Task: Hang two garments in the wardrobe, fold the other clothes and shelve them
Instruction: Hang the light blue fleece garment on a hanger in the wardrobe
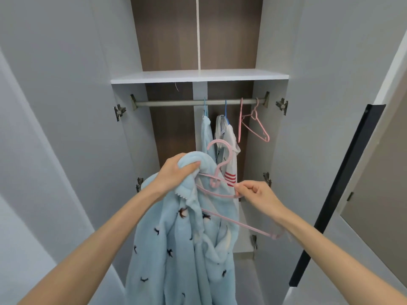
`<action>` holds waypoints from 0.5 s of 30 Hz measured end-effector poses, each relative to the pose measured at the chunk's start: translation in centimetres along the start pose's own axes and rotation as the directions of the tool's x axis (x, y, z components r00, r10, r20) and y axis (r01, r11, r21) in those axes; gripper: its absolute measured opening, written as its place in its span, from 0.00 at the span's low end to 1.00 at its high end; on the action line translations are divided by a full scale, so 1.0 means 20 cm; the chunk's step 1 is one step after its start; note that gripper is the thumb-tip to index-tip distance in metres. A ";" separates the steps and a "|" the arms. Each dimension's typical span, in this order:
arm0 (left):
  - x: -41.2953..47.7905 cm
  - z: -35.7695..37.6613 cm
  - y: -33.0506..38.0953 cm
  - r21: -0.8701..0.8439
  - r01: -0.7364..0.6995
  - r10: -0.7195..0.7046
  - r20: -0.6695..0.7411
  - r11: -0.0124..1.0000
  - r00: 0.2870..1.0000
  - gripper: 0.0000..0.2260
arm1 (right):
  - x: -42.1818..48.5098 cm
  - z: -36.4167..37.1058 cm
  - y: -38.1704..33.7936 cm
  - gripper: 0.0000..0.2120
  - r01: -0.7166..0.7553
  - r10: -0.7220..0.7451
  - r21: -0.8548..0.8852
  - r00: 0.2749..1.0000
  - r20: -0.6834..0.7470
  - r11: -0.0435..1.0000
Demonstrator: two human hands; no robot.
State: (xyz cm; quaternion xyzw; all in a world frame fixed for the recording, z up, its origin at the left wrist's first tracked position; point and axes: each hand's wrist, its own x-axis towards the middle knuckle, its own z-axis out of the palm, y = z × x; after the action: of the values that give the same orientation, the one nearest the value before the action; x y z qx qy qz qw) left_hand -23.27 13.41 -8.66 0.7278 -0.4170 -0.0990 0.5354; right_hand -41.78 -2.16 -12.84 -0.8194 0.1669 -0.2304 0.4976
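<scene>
The blue fleece garment (176, 238) hangs before the open wardrobe, bunched at its collar in the left hand (176, 172). The right hand (253, 194) pinches the pink hanger (218, 172). Hanging step: next, the hanger's arm likely needs threading into the shoulder.

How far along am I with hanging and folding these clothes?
Done, apparently: a pale blue garment and a white garment hang on the rail. In hand: your left hand grips a blue fleece garment, your right hand pinches the pink hanger partly inside it; it is not on the rail yet. Left: folding; no folded clothes show on the shelf.
</scene>
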 end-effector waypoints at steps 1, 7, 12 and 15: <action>-0.01 -0.01 0.01 -0.040 -0.002 0.003 0.011 0.999 1.000 0.05 | 0.00 0.03 -0.02 0.13 0.014 -0.013 -0.010 1.000 0.016 1.000; -0.04 -0.11 0.03 0.090 -0.157 0.141 0.166 0.983 0.976 0.11 | 0.02 0.12 -0.08 0.15 0.065 -0.063 0.046 0.997 -0.054 0.997; -0.08 -0.18 -0.11 0.263 -0.234 0.256 -0.052 0.936 0.965 0.26 | 0.02 0.13 -0.12 0.17 0.010 0.024 0.185 0.983 -0.182 0.983; -0.09 -0.23 -0.24 0.361 -0.124 0.174 -0.108 0.924 0.979 0.38 | 0.03 0.13 -0.17 0.17 0.022 0.026 0.232 0.979 -0.204 0.972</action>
State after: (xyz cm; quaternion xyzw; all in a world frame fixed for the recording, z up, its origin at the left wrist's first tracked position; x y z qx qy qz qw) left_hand -19.27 18.25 -11.55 0.7829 -0.4442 0.0689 0.4300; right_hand -39.70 1.03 -10.80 -0.7269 0.1902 -0.3315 0.5706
